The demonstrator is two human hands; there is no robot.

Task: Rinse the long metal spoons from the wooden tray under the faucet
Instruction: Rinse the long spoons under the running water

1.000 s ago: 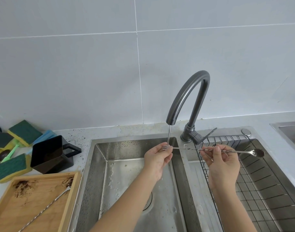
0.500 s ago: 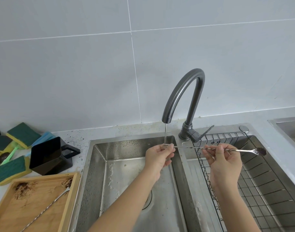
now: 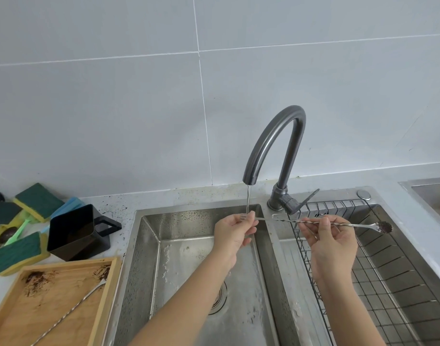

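The left hand point(image 3: 235, 231) pinches the forked end of a long, twisted-stem metal bar spoon point(image 3: 311, 221) between thumb and fingertips, right under the thin stream of water point(image 3: 248, 198) falling from the dark grey gooseneck faucet point(image 3: 273, 143). The right hand point(image 3: 332, 242) pinches the stem further right, fingers closed lightly round it, so the spoon lies level across the divider of the stainless double sink point(image 3: 189, 245). Its bowl point(image 3: 384, 227), dark with what looks like coffee grounds, hangs over the wire rack point(image 3: 401, 283) in the right basin, well apart from the water.

Against the frames of a second ago, little has changed: both hands hold the same places on the stem, the forked end stays in the stream and the bowl remains dirty. That suggests the fork end is being rinsed first; the bowl probably has yet to be brought left beneath the faucet.

To the near left, the wooden tray point(image 3: 106, 295), smeared with brown residue, holds a second long metal spoon point(image 3: 71, 308), lying diagonally and untouched. Behind it stand a black square cup point(image 3: 74, 231) and a scatter of green-and-yellow sponges point(image 3: 16, 253). The task looks under halfway done.
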